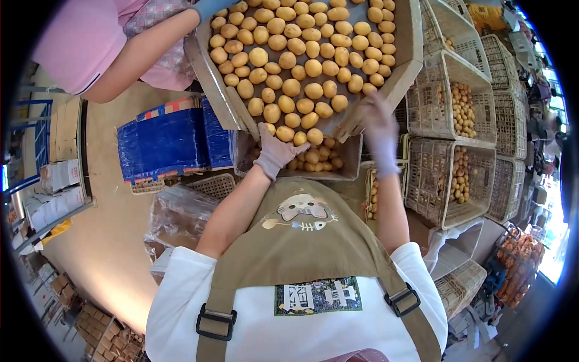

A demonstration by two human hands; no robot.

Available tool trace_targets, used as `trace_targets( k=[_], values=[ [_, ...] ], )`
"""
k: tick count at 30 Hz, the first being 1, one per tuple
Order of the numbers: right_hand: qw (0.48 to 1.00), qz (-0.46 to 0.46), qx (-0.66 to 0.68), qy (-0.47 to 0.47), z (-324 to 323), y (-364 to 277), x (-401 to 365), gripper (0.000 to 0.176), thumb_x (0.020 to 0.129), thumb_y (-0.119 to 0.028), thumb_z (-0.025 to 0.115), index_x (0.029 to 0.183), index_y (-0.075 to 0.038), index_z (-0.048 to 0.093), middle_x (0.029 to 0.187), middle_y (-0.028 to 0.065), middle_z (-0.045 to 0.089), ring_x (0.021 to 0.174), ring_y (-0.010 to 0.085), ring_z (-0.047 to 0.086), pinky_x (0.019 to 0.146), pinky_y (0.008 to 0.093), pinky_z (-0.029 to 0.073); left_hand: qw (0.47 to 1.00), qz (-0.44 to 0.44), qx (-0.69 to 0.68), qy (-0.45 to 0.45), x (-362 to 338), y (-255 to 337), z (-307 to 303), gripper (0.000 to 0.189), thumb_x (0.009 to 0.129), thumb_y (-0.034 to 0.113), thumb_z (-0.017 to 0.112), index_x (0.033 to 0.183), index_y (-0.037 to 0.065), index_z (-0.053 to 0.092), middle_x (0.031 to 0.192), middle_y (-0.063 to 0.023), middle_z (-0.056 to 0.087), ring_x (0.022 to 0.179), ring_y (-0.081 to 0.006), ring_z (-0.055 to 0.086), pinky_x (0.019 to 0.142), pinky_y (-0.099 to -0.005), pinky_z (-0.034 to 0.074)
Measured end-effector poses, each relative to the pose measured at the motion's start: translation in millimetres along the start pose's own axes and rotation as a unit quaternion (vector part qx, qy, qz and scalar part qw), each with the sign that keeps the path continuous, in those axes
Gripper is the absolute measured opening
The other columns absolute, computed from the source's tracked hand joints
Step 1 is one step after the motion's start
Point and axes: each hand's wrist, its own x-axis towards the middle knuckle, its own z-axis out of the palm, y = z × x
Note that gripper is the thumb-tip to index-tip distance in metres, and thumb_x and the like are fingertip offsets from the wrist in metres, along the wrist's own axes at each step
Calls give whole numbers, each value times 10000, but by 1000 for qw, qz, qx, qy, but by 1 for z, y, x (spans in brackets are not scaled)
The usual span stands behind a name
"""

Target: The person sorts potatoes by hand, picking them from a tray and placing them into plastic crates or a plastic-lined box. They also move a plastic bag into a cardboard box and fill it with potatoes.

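Many round yellow-brown potatoes [313,91] lie spread on a tray [398,90] with raised wooden sides. My left hand [278,151], in a pale glove, is at the tray's narrow front opening, its fingers apart beside the lowest potatoes. Below the opening, a box [338,175] holds more potatoes, partly under my left hand. My right hand [380,130], also gloved, is over the tray's right front edge and blurred by motion; whether its fingers hold anything cannot be made out.
Another person's arm [148,54] with a blue glove reaches to the tray's upper left. Plastic crates [449,145] with potatoes stand at the right. Blue-wrapped boxes [163,142] and a plastic-lined box [178,214] are at the left.
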Motion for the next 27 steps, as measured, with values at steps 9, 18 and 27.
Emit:
trace_targets(
  k=[9, 18, 27],
  values=[
    [946, 10, -317, -67, 48, 51, 136, 597, 898, -299, 558, 1457, -108, 468, 1424, 214, 510, 1309, 376, 489, 1076, 432, 403, 996, 0, -73, 44, 19, -26, -3, 915, 881, 780, 325, 1551, 162, 241, 1587, -117, 250, 1456, -370, 257, 1087, -723, 296],
    [809, -267, -444, -278, 70, 16, 30, 520, 858, -381, 617, 1366, -285, 565, 1499, 126, 425, 1358, 329, 439, 1086, 575, 324, 992, -17, -112, 46, 9, -15, -2, 890, 889, 773, 390, 1554, 206, 226, 1584, -101, 280, 1461, -408, 242, 1119, -729, 189],
    [816, -73, -415, -396, 75, -3, 29, 507, 863, -467, 622, 1351, -329, 599, 1614, 159, 263, 1506, 407, 163, 1136, 690, 155, 973, 34, 154, 166, 15, -1, -53, 636, 936, 620, 510, 1442, 241, 437, 1493, -33, 428, 1370, -277, 411, 1150, -606, 216]
  ],
)
